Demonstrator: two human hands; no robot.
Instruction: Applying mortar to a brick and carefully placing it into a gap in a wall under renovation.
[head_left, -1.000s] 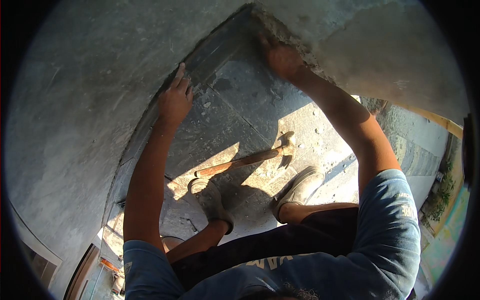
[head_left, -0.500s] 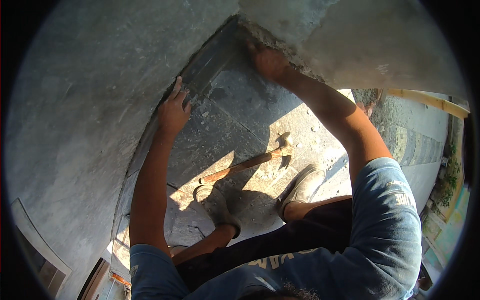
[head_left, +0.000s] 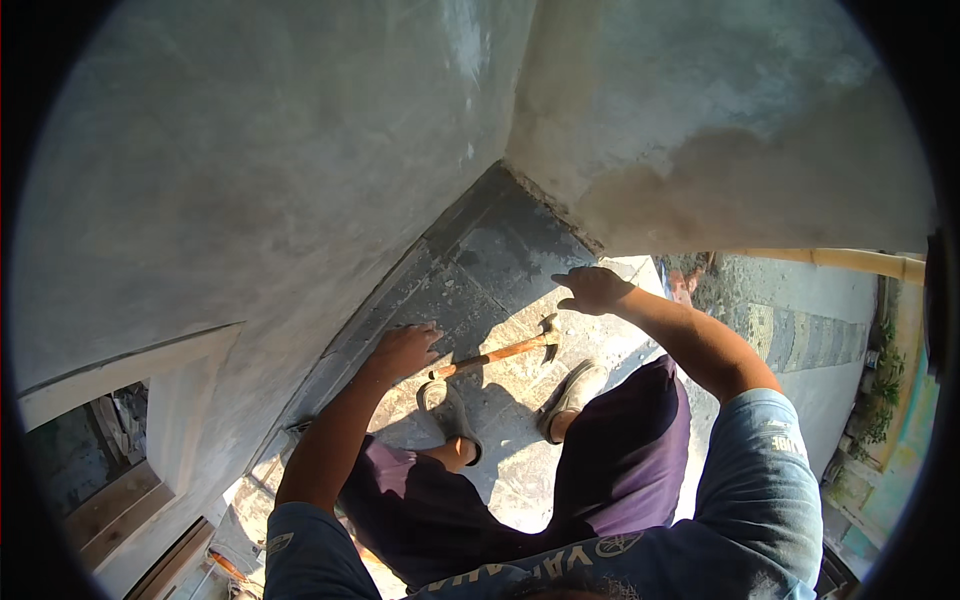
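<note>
My left hand [head_left: 403, 351] is held above the dark floor tiles [head_left: 425, 303], near the foot of the left wall, its fingers apart and nothing in them. Empty too, my right hand [head_left: 592, 289] hovers by the lower end of the right wall with its index finger stretched out and the thumb apart. Between the two hands a claw hammer [head_left: 500, 356] with a wooden handle lies on the floor, its head to the right. A narrow dark strip of tile [head_left: 455, 217] runs along the base of the left wall into the corner.
Grey plastered walls [head_left: 400, 130] meet at the corner ahead. My dusty shoes [head_left: 446, 410] stand just behind the hammer. At the left is a framed window opening [head_left: 130, 400]. A yellowish pole [head_left: 840, 260] lies at the right, with plants [head_left: 875, 400] beyond it.
Both hands have come off the corner strip and drawn back toward me. My view has risen and pulled back, showing more wall. The hammer still lies on the floor.
</note>
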